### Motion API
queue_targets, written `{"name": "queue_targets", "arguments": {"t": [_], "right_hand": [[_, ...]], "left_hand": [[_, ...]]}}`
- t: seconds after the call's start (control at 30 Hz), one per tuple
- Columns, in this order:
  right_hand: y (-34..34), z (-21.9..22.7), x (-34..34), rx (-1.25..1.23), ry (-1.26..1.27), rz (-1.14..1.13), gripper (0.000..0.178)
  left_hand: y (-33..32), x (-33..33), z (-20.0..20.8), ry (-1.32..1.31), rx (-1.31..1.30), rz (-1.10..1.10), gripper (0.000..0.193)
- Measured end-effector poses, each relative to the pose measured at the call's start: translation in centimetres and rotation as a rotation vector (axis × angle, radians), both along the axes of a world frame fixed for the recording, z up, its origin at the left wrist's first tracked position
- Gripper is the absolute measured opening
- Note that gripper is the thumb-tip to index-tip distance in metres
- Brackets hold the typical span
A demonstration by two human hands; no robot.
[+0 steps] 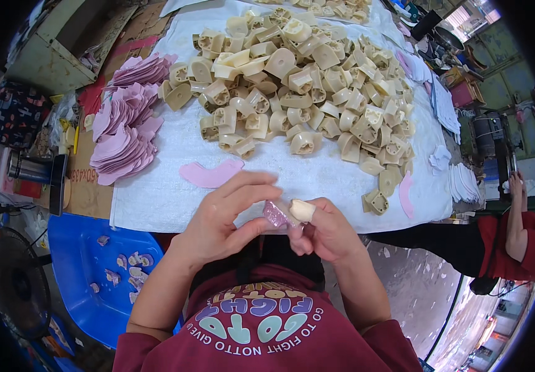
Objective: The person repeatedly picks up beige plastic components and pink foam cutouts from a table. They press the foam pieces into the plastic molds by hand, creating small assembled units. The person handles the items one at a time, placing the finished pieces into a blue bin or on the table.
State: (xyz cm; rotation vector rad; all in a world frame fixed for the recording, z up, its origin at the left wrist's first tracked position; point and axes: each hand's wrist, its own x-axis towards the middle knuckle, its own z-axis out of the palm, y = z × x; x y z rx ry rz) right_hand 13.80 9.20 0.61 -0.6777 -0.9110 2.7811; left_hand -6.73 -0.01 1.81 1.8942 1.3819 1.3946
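My right hand (pixel 328 230) is closed round a small block partly wrapped in glittery pink sheet (pixel 274 214), just over the table's near edge. A pale cover sits on the thumb of that hand. My left hand (pixel 218 214) comes from the other side, fingers curved and apart, its thumb at the pink side of the block. Whether it presses there is hard to tell. Beyond my left hand lies a loose curved pink piece (pixel 210 174) on the white cloth. A large heap of beige plastic shoe heels (pixel 298 80) covers the table's middle.
Stacks of pink cut pieces (pixel 125 149) lie on the left. A blue tub (pixel 69 248) below holds several pink-wrapped heels (pixel 137 273), near a black fan (pixel 16 279). White sheets (pixel 464 183) rest on the right. Another person in a red shirt (pixel 524 245) works at far right.
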Motion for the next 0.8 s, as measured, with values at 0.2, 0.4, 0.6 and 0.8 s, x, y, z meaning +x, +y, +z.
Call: {"name": "queue_targets", "arguments": {"t": [0.2, 0.4, 0.6, 0.8], "right_hand": [[-1.3, 1.2, -1.7, 0.996, -0.156, -0.384, 0.013], [-1.1, 2.4, -1.7, 1.185, -0.252, -0.132, 0.013], [-0.2, 1.0, -2.0, 0.823, -0.339, -0.126, 0.014], [-0.3, 1.5, -1.2, 0.705, -0.257, -0.07, 0.015]], "left_hand": [[-1.5, 0.5, -1.0, -0.39, -0.362, -0.034, 0.019], [-2.0, 0.9, -0.5, -0.379, -0.461, -0.038, 0.019], [-2.0, 1.9, -2.5, -0.847, -0.573, 0.014, 0.02], [-1.9, 1.1, -3.0, -1.052, -0.62, -0.011, 0.027]]}}
